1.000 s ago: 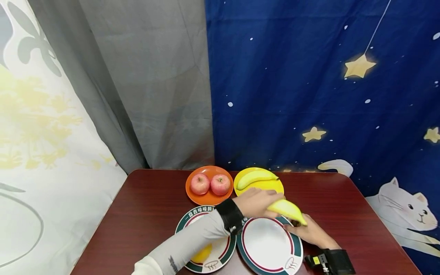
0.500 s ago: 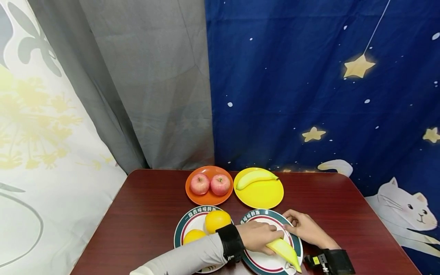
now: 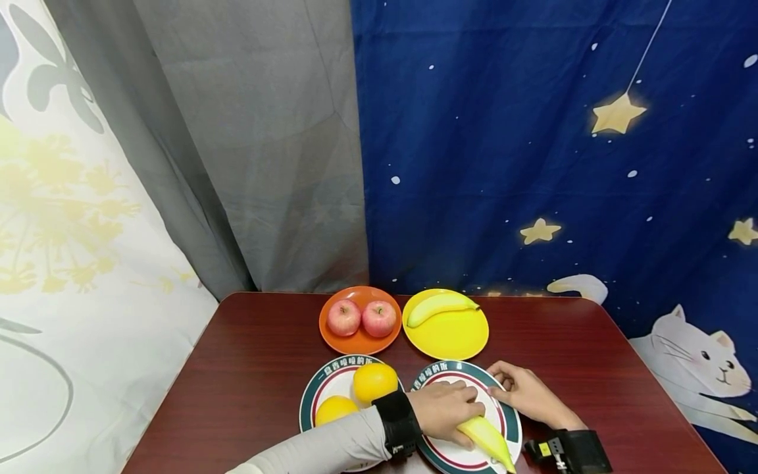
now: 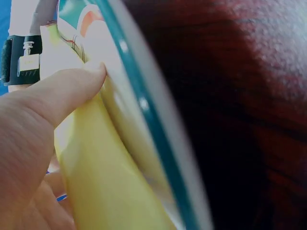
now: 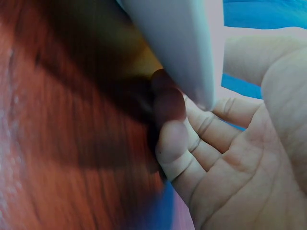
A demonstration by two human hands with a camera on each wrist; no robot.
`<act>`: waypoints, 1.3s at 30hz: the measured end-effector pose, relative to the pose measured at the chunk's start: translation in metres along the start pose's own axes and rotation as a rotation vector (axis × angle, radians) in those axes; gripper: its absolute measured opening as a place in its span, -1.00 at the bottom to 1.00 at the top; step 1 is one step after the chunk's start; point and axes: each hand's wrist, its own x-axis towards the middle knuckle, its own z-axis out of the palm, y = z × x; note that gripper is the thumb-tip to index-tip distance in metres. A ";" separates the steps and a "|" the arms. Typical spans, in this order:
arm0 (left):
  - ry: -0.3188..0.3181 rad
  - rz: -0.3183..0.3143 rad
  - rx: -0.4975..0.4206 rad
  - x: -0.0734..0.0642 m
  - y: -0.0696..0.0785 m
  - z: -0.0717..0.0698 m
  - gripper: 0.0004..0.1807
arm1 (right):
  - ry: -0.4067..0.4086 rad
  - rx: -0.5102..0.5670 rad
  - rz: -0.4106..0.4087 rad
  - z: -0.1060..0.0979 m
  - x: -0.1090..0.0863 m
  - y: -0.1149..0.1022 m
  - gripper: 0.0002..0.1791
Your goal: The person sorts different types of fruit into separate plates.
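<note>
My left hand (image 3: 444,409) grips a banana (image 3: 487,440) low over a white plate with a green rim (image 3: 512,429). The left wrist view shows my thumb lying across the banana (image 4: 100,158), with fingers on its other side; the banana lies close along the plate's inner face. At that plate's right edge, my right hand (image 3: 529,397) holds the rim, thumb on top. In the right wrist view, curled fingers (image 5: 173,139) reach beneath the plate's edge (image 5: 184,52).
A matching plate (image 3: 306,409) on the left bears two yellow, lemon-like fruits (image 3: 376,382), partly behind my left forearm. Behind stand an orange plate (image 3: 361,345) with two apples (image 3: 379,319) and a yellow plate (image 3: 450,339) with another banana (image 3: 441,306). Curtains hang beyond the table (image 3: 266,368).
My left hand has brought the banana from near the yellow plate down and toward me, over the green-rimmed plate. Over the last half second it shifted only slightly. My right hand stays at the rim.
</note>
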 end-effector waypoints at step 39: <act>0.204 -0.679 -0.084 0.068 -0.121 -0.004 -0.45 | -0.003 0.024 0.036 0.001 -0.002 -0.001 -0.70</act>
